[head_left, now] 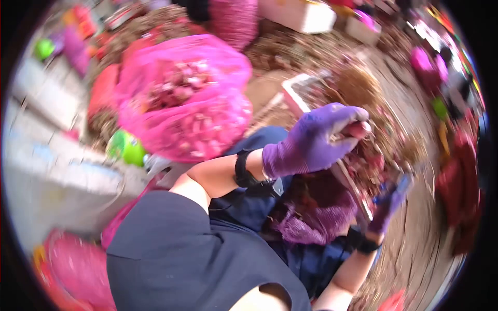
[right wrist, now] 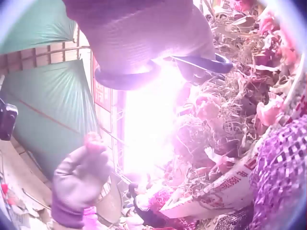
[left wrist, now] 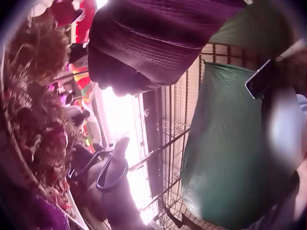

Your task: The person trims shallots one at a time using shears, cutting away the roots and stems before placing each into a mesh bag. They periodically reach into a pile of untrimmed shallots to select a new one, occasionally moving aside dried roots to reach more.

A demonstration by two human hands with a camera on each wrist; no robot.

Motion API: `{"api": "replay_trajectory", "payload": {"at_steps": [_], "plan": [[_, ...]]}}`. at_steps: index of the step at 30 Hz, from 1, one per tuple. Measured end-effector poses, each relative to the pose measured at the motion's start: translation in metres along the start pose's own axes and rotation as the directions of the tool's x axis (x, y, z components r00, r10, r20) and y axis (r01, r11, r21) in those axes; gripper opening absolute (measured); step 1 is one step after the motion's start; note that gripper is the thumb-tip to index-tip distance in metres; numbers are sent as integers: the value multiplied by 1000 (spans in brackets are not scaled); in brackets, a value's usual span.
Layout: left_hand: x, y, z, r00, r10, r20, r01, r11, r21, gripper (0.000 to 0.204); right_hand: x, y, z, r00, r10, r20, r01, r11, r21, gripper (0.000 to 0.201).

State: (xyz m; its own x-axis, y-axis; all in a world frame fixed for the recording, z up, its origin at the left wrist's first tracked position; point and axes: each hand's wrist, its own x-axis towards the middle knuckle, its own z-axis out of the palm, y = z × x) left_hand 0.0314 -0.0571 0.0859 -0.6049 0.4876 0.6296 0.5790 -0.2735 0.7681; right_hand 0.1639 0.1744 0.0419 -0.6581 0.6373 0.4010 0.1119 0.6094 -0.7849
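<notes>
In the head view my left hand (head_left: 311, 140), in a purple glove, holds a small pinkish garlic bulb (head_left: 359, 129) at its fingertips, raised over the left side of a heaped box. The bulb also shows above the gloved fingers in the right wrist view. My right hand (head_left: 389, 207), gloved too, is blurred beside the box's right edge. In the right wrist view that hand grips scissors by their dark handles (right wrist: 127, 82); glare washes out part of them. The white-walled box (right wrist: 220, 191) carries trimmed stalks, roots and pink skins (right wrist: 211, 108).
A bright pink mesh bag (head_left: 181, 124) of garlic bulbs stands to the left. A purple net sack (head_left: 316, 223) lies between the knees against the box. Dry stalks (head_left: 280, 52) litter the floor beyond, near a white foam box (head_left: 306, 15). A green container (head_left: 124, 146) sits by the pink bag.
</notes>
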Motion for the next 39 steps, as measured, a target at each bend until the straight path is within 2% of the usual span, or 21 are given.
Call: {"api": "replay_trajectory", "payload": {"at_steps": [1, 2, 4, 6, 7, 8, 10, 11, 13, 14, 15, 16, 18, 26, 30, 31, 32, 35, 37, 38, 39], "plan": [[-2, 19, -22, 996, 91, -26, -85, 983, 163, 44, 9, 28, 8, 988, -88, -127, 67, 985, -156, 53], [-3, 32, -48, 966, 257, -14, -236, 906, 352, 43, 7, 26, 13, 992, 109, -63, -97, 981, 169, 52], [-18, 55, -84, 936, 322, -145, -152, 738, 657, 42, 4, 12, 15, 999, 32, 10, -32, 996, 88, 50], [-24, 61, -125, 849, 466, -248, -108, 612, 783, 42, -2, 4, 19, 999, 37, 14, -39, 980, 193, 48], [-30, 62, -140, 859, 426, -284, 36, 502, 864, 43, -3, 4, 19, 999, 33, 18, -36, 977, 212, 48], [-34, 60, -154, 860, 393, -325, 174, 373, 911, 45, -5, 5, 19, 999, 29, 19, -32, 973, 229, 48], [-37, 46, -184, 873, 285, -395, 443, -130, 887, 50, -8, 6, 17, 998, 66, 7, -64, 927, 370, 47], [-42, 27, -196, 852, 360, -380, 510, -413, 755, 54, -8, 7, 13, 992, 124, 5, -116, 914, 389, 44], [-47, 12, -191, 897, 299, -325, 417, -329, 847, 56, -6, 20, 10, 990, 138, -35, -105, 874, 475, 44], [-51, 5, -187, 938, 232, -257, 311, -242, 919, 57, -6, 30, 8, 990, 139, -35, -106, 874, 474, 44], [-58, -6, -181, 974, 39, -222, 226, -166, 960, 59, -7, 30, 2, 989, 148, -16, -127, 895, 427, 44], [-65, -16, -171, 972, 27, -232, 233, -166, 958, 59, -9, 29, -4, 987, 160, 4, -149, 913, 380, 45], [-66, -29, -155, 885, -427, -186, 221, 34, 975, 65, -9, 27, -9, 983, 183, 7, -174, 926, 335, 47], [-54, -35, -171, 869, -430, -244, 109, -314, 943, 79, -10, 29, -11, 987, 159, -15, -148, 945, 290, 53], [-25, -53, -248, 843, -405, -355, 313, -168, 935, 82, -11, 24, -17, 990, 142, -25, -125, 931, 343, 53], [-18, -56, -270, 819, -440, -369, 368, -91, 925, 87, -11, 23, -20, 984, 177, -5, -164, 925, 343, 53], [-19, -59, -291, 810, -489, -323, 431, 124, 894, 90, -9, 22, -22, 977, 211, 13, -202, 917, 344, 52], [-26, -33, -299, 790, -557, -257, 399, 149, 905, 83, -11, 20, -23, 987, 158, -24, -135, 905, 403, 51], [-41, -29, -318, 832, -552, 45, 71, 186, 980, 55, -10, 19, -24, 983, 182, -35, -156, 913, 377, 51], [-45, -21, -321, 825, -564, 41, 79, 186, 979, 55, -10, 19, -24, 979, 198, -41, -171, 920, 352, 50], [-40, 13, -308, 765, -643, -42, 223, 203, 954, 50, -10, 20, -24, 978, 207, -36, -181, 917, 355, 50]]}}
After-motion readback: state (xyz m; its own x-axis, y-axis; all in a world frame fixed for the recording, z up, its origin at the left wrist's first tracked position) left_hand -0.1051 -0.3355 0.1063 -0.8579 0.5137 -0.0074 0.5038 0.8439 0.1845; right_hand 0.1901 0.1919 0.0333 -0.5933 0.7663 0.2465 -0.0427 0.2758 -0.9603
